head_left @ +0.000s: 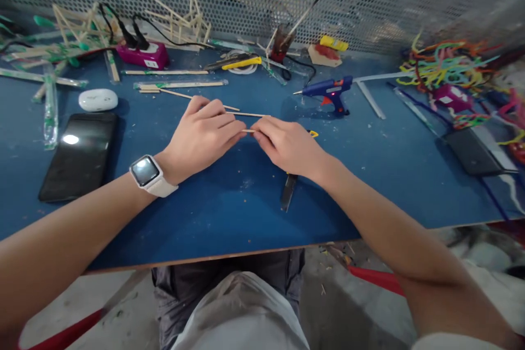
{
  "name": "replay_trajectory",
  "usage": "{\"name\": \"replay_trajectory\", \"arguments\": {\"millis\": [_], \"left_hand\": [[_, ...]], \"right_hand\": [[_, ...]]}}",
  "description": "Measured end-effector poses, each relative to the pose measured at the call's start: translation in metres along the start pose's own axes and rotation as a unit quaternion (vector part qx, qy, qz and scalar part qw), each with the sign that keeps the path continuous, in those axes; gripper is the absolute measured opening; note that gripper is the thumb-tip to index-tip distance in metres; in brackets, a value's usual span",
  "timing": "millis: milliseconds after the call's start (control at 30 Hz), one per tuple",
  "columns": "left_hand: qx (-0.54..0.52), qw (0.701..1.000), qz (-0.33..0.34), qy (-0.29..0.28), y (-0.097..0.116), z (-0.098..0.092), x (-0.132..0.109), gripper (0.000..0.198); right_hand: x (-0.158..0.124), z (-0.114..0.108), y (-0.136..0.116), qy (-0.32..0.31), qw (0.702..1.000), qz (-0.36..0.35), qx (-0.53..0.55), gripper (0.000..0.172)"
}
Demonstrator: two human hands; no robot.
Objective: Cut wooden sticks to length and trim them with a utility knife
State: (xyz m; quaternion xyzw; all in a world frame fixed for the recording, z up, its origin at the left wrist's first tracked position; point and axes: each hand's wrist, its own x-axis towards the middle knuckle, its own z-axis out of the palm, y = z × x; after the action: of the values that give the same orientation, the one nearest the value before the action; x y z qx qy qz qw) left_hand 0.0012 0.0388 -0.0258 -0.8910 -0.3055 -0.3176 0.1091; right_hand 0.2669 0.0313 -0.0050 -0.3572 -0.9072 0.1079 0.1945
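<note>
Over the blue table, my left hand (209,128) and my right hand (289,145) are nearly touching, fingers pinched around a short length of thin wooden stick (249,130) that shows between them. The rest of that stick is hidden by my fingers. Just behind the fingertips another thin stick (248,114) lies on the table. Under my right hand lies a utility knife (289,191), its dark end sticking out toward me and a bit of yellow showing beyond the hand. More loose sticks (176,93) are behind my left hand.
A blue glue gun (330,92) stands behind my right hand. On the left are a phone (80,156), a white earbud case (98,100) and a purple power adapter (143,54). Stick frames (180,22) lean at the mesh wall; colourful pipe cleaners (451,65) pile at right.
</note>
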Motion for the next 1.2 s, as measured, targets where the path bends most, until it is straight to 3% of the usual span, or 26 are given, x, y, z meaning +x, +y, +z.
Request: {"name": "replay_trajectory", "arguments": {"millis": [133, 300, 533, 700, 900, 1200], "left_hand": [[0.038, 0.999, 0.027, -0.008, 0.009, -0.001, 0.001, 0.032], [0.026, 0.999, 0.023, -0.02, 0.015, -0.005, 0.0, 0.033], [0.046, 0.996, 0.073, -0.015, 0.012, -0.015, 0.0, 0.024], [0.031, 0.991, 0.116, -0.05, 0.008, -0.018, 0.003, 0.031], [-0.054, 0.993, 0.095, -0.051, 0.007, -0.013, -0.001, 0.029], [-0.14, 0.979, 0.121, -0.08, 0.006, -0.021, 0.006, 0.03]], "right_hand": [[-0.009, 0.009, 0.006, 0.016, 0.999, -0.041, 0.012, 0.036], [-0.014, 0.001, 0.002, 0.03, 0.997, -0.061, 0.03, 0.032], [-0.014, -0.004, -0.005, 0.001, 0.998, -0.056, -0.02, 0.043], [-0.014, -0.01, -0.007, -0.004, 0.997, -0.076, -0.016, 0.042], [-0.014, -0.01, -0.001, -0.011, 0.994, -0.101, 0.041, 0.039], [-0.012, -0.009, 0.006, -0.013, 0.986, -0.132, 0.101, 0.039]]}}
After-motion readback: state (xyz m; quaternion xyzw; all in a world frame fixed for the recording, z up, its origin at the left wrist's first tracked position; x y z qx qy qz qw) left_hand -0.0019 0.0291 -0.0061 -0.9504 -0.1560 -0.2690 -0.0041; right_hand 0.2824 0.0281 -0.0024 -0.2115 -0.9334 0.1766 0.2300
